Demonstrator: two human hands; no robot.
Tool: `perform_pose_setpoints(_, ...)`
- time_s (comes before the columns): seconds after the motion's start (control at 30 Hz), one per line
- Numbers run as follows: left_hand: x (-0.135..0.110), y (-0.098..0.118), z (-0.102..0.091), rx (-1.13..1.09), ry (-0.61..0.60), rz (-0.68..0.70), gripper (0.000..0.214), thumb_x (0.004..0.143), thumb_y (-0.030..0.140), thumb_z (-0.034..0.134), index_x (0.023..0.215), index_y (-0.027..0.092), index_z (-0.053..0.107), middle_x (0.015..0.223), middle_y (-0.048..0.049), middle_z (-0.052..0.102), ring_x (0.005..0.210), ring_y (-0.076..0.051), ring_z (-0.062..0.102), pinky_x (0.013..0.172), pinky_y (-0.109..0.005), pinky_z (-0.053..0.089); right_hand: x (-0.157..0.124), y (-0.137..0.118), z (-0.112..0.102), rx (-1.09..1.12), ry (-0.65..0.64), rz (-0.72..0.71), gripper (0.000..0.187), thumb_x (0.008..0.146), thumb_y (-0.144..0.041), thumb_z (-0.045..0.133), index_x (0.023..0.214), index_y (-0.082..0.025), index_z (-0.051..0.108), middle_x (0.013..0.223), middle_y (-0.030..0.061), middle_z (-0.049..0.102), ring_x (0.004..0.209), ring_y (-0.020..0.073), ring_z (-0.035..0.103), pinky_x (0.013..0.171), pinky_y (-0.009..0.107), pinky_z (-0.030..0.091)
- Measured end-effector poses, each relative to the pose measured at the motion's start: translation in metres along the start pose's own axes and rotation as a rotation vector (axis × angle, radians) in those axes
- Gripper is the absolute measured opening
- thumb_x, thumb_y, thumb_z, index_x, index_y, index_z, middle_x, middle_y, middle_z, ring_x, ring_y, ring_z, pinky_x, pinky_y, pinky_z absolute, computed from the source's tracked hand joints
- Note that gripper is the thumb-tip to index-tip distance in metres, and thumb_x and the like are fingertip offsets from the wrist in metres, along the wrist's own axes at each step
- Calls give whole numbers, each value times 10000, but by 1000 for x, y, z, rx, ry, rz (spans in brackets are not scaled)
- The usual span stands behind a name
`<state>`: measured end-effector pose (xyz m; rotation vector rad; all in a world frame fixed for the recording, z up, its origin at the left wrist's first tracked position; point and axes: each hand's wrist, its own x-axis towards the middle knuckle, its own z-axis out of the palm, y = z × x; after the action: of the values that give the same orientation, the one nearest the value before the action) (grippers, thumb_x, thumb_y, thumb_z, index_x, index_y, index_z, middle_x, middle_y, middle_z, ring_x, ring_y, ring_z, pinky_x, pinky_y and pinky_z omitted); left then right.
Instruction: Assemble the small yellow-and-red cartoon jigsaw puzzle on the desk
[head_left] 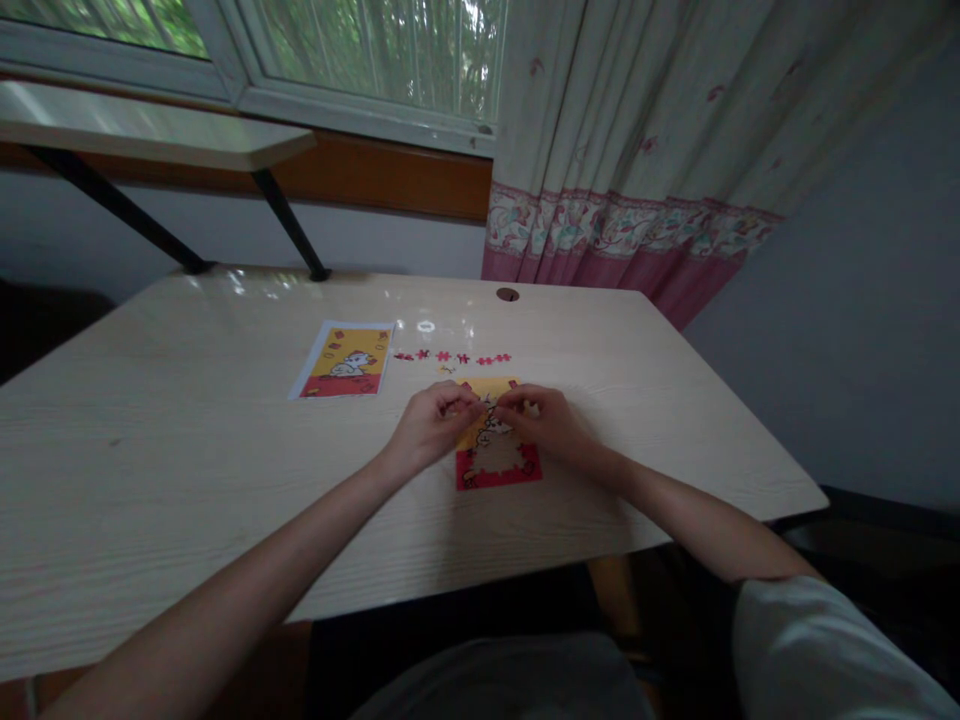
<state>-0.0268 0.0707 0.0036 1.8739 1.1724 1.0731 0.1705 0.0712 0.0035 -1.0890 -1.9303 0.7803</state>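
A partly built jigsaw puzzle (496,462), yellow above and red below, lies on the pale wooden table (187,450). My left hand (433,424) rests on its upper left, fingers curled in a pinch. My right hand (546,420) rests on its upper right, fingers also pinched. The fingertips of both hands meet over the puzzle's top middle; what they hold is too small to make out. A row of loose red puzzle pieces (454,357) lies just beyond the puzzle.
A printed reference picture (343,360) of the same yellow and red image lies to the left of the loose pieces. A cable hole (508,294) sits near the table's far edge. A shelf on black legs (150,140), a window and a curtain (637,180) stand behind.
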Motion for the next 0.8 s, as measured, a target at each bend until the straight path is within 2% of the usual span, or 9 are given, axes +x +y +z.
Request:
perform_pose_setpoints(0.23,0,2,-2,-42,24,5,202,772,369,601,753,183,676,737,-40,634,698,-150,536,619,-293,415,0,-1,-1,24,-20,-4,90,777,-278,631,766,-203,679,721,1,659,660,117,567,624,244,434)
perform_pose_setpoints(0.5,-1,1,-2,-49,-56,-22,151,729,318,614,697,180,665,700,-17,609,671,-133,529,609,-271,409,1,-6,-4,23,33,-15,112,780,-305,654,823,-204,675,734,10,656,654,118,562,620,249,447)
perform_pose_setpoints(0.8,1,-4,-3,-121,-38,-90,191,718,349,621,693,170,684,672,-29,642,609,-135,545,554,-257,413,1,-5,-4,-127,50,-93,124,771,-289,698,879,-228,692,814,29,685,716,140,595,683,281,453)
